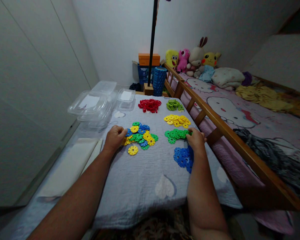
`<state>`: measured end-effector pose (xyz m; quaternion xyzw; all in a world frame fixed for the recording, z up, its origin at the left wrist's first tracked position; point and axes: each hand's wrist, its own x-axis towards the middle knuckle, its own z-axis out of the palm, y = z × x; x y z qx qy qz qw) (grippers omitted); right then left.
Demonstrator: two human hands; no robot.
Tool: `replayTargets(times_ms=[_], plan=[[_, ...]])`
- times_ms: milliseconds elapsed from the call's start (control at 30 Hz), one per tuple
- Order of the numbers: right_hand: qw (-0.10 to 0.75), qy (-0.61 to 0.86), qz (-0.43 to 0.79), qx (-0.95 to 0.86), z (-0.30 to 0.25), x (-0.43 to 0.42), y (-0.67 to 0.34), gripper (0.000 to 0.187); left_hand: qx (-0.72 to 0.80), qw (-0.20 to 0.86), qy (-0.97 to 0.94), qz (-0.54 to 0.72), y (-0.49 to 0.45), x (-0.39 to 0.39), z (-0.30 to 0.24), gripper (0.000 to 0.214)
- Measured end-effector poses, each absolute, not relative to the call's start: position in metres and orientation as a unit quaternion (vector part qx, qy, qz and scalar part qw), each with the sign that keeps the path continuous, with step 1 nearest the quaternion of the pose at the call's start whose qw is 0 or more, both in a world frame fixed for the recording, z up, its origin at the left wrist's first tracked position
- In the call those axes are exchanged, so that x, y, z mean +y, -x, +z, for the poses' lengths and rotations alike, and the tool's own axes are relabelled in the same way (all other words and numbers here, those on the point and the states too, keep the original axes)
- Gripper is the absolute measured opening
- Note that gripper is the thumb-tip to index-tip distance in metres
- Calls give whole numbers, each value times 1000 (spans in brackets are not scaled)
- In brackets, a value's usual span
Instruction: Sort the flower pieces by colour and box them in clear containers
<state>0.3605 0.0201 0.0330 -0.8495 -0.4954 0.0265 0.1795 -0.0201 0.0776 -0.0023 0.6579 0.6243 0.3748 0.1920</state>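
My left hand (115,137) rests knuckles-up at the left edge of a mixed pile of flower-shaped plastic discs (140,136) in yellow, green and blue; its fingers curl onto the pieces. One yellow disc (133,150) lies apart just below it. My right hand (196,140) is closed at the right end of the dark green pile (176,135), fingertips on a green piece. The blue pile (183,157) lies right beside that wrist. Farther back are sorted piles of yellow (177,120), red (149,105) and light green (174,105). All lie on a grey cloth (150,180).
Clear plastic containers (95,106) and a lidded one (125,99) stand at the back left. A folded white cloth (70,165) lies left. A wooden bed rail (222,130) runs along the right side. A black pole (152,43) rises behind the table, plush toys (192,58) beyond.
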Motion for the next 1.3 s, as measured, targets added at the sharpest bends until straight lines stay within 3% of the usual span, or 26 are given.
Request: replayTargets(times_ms=[333,500,700,867,1300], plan=[[306,734,4,-607,35,29,-323,36,631,202,-646,379,22,77,-5,22],[233,648,83,-720,29,25,-274,32,635,207,-634,389,22,79,-6,23],[145,622,107,-762,22,23,-248,50,642,202,-626,394,22,79,-5,24],[113,617,85,-774,21,26,-243,42,634,204,-636,390,22,77,-3,28],[187,738,-6,-648,32,25,-303,44,633,211,-633,393,23,77,-4,30]])
